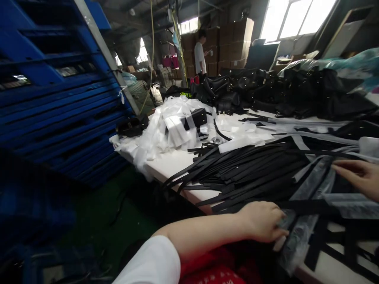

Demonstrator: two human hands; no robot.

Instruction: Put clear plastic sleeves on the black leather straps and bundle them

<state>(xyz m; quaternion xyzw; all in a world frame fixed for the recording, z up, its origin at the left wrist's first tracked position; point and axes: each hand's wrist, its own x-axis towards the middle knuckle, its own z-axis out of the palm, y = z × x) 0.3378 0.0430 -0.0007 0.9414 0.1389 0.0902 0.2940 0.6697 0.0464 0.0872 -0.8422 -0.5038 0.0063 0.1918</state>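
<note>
My left hand [262, 221] is closed at the near table edge, its fingers curled on the lower end of a clear plastic sleeve [299, 236] with something dark inside. At the right edge of the view my right hand [361, 177] is partly cut off; its fingertips pinch the upper end of the clear plastic. Between and under the hands lie more plastic-wrapped strips and a flat black strap [308, 207] running crosswise. A thick spread of loose black straps [251, 169] lies just beyond my left hand, some ends hanging over the table edge.
Crumpled white wrapping [168, 126] heaps on the far left of the white table [168, 163]. Black bags [266, 88] pile along the back. Blue pallets [59, 114] stack at the left beside a metal post [109, 55]. A person [200, 55] stands near cardboard boxes [233, 39].
</note>
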